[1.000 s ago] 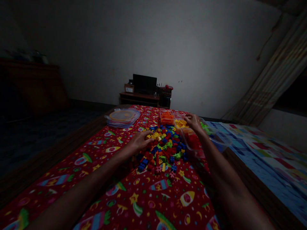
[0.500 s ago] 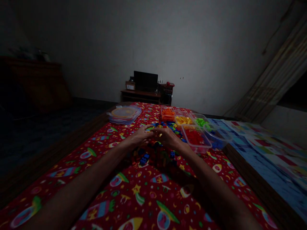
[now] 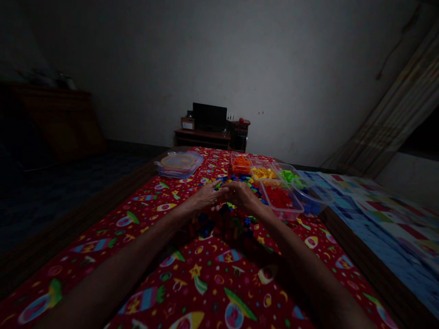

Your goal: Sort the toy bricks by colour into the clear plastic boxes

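My left hand (image 3: pixel 208 195) and my right hand (image 3: pixel 240 193) meet over a loose pile of toy building bricks (image 3: pixel 255 189) on the table. The fingers of both are bent towards each other, with the tips touching or nearly so. Whatever lies between them is hidden by the hands and the dim light. Blue bricks (image 3: pixel 206 228) and darker ones lie in shadow under my wrists, on the near side of the pile. More bricks in blue, yellow and green spread out behind my fingers.
Right of the pile stand clear plastic boxes of sorted pieces: orange (image 3: pixel 241 165), yellow (image 3: pixel 263 173), green (image 3: pixel 288 175), red (image 3: pixel 279 197) and blue (image 3: pixel 311 208). Stacked lids (image 3: pixel 180 163) lie at the far left. A red patterned cloth (image 3: pixel 212 283) covers the table; a bed (image 3: pixel 387 214) adjoins it.
Both hands stay together over the pile, with a small shift of the fingers. A blue brick below my left wrist now shows darker. The whole view has shifted slightly.
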The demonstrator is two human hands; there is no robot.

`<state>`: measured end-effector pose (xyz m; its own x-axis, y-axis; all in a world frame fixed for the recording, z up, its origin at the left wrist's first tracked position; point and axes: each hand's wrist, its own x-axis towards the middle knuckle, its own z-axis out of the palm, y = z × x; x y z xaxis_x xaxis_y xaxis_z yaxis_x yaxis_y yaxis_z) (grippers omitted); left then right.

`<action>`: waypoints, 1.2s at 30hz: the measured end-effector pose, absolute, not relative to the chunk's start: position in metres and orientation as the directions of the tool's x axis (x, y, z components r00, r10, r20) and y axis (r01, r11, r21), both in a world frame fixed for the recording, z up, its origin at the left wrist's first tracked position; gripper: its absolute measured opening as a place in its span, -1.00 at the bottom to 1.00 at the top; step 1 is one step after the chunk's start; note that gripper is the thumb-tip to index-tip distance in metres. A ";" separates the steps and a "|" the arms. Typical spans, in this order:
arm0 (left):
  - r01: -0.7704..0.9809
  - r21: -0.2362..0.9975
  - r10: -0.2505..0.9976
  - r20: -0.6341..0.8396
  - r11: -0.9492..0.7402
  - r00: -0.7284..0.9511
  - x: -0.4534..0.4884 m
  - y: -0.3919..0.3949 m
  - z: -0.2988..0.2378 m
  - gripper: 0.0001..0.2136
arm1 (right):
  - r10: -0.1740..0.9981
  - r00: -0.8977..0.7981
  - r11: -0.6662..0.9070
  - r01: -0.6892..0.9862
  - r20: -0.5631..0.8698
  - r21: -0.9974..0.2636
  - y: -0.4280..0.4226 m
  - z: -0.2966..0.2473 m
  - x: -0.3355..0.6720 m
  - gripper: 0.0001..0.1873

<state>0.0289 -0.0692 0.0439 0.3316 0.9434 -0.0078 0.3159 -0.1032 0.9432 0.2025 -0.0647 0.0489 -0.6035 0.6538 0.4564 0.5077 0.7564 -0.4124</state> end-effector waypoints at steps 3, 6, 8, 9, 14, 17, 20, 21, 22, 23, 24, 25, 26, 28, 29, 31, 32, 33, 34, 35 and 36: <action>0.338 0.918 0.962 0.128 -0.207 0.242 0.019 -0.059 0.045 -0.27 | 0.715 -0.494 0.688 0.623 0.494 -0.372 -0.050 0.058 0.226 -0.77; 0.421 0.856 0.953 0.248 -0.300 0.175 0.002 -0.050 0.048 -0.44 | 0.768 -0.349 0.559 0.774 0.537 -0.297 -0.018 0.070 0.260 -0.65; 0.532 0.787 0.948 0.293 -0.314 0.127 -0.008 -0.046 0.050 -0.53 | 0.814 -0.259 0.432 0.868 0.520 -0.243 0.007 0.079 0.281 -0.65; 0.583 0.748 0.943 0.315 -0.317 0.109 -0.011 -0.045 0.051 -0.57 | 0.836 -0.210 0.362 0.906 0.507 -0.221 0.020 0.083 0.290 -0.67; 0.702 0.636 0.928 0.360 -0.322 0.099 -0.018 -0.046 0.049 -0.63 | 0.905 -0.021 0.129 0.965 0.425 -0.228 0.054 0.093 0.307 -0.74; 0.737 0.578 0.913 0.387 -0.350 0.129 -0.020 -0.042 0.043 -0.65 | 0.877 -0.066 0.202 0.950 0.477 -0.240 0.048 0.090 0.291 -0.65; 0.757 0.527 0.908 0.365 -0.386 0.208 -0.024 -0.034 0.034 -0.71 | 0.840 -0.243 0.402 0.879 0.485 -0.255 0.028 0.081 0.258 -0.70; 0.766 0.508 0.908 0.344 -0.394 0.239 -0.025 -0.032 0.030 -0.73 | 0.830 -0.332 0.480 0.834 0.447 -0.271 0.019 0.076 0.245 -0.72; 0.776 0.485 0.906 0.330 -0.404 0.265 -0.026 -0.029 0.026 -0.74 | 0.808 -0.414 0.550 0.784 0.419 -0.286 0.011 0.071 0.233 -0.74; 0.785 0.459 0.901 0.325 -0.416 0.288 -0.026 -0.027 0.022 -0.74 | 0.776 -0.488 0.612 0.735 0.401 -0.290 0.004 0.065 0.221 -0.75; 0.791 0.433 0.892 0.333 -0.432 0.305 -0.026 -0.026 0.018 -0.73 | 0.749 -0.541 0.652 0.704 0.382 -0.282 -0.003 0.059 0.210 -0.75; 0.792 0.410 0.881 0.346 -0.451 0.322 -0.026 -0.025 0.014 -0.71 | 0.729 -0.583 0.678 0.687 0.359 -0.262 -0.009 0.053 0.202 -0.76; 0.791 0.393 0.870 0.361 -0.469 0.336 -0.026 -0.024 0.010 -0.68 | 0.717 -0.612 0.692 0.682 0.333 -0.237 -0.014 0.047 0.195 -0.76; 0.785 0.376 0.855 0.378 -0.492 0.355 -0.025 -0.024 0.005 -0.64 | 0.715 -0.640 0.695 0.694 0.281 -0.186 -0.021 0.038 0.187 -0.78; 0.784 0.377 0.854 0.378 -0.494 0.356 -0.025 -0.024 0.004 -0.64 | 0.725 -0.638 0.685 0.708 0.258 -0.173 -0.024 0.035 0.187 -0.81; 0.771 0.403 0.858 0.373 -0.493 0.353 -0.023 -0.025 0.005 -0.66 | 0.749 -0.626 0.661 0.726 0.217 -0.190 -0.029 0.034 0.190 -0.82; 0.757 0.430 0.861 0.372 -0.492 0.348 -0.022 -0.026 0.007 -0.68 | 0.765 -0.612 0.644 0.735 0.199 -0.214 -0.032 0.035 0.194 -0.80; 0.738 0.464 0.864 0.370 -0.490 0.341 -0.021 -0.027 0.009 -0.69 | 0.779 -0.597 0.627 0.741 0.192 -0.241 -0.035 0.037 0.198 -0.79; 0.716 0.504 0.870 0.367 -0.483 0.329 -0.019 -0.028 0.012 -0.69 | 0.789 -0.579 0.614 0.741 0.204 -0.270 -0.038 0.039 0.203 -0.77; 0.689 0.550 0.878 0.365 -0.472 0.310 -0.016 -0.029 0.015 -0.69 | 0.796 -0.560 0.606 0.736 0.232 -0.301 -0.041 0.042 0.207 -0.73; 0.657 0.599 0.887 0.359 -0.458 0.291 -0.014 -0.031 0.017 -0.67 | 0.802 -0.534 0.597 0.729 0.266 -0.334 -0.043 0.044 0.211 -0.67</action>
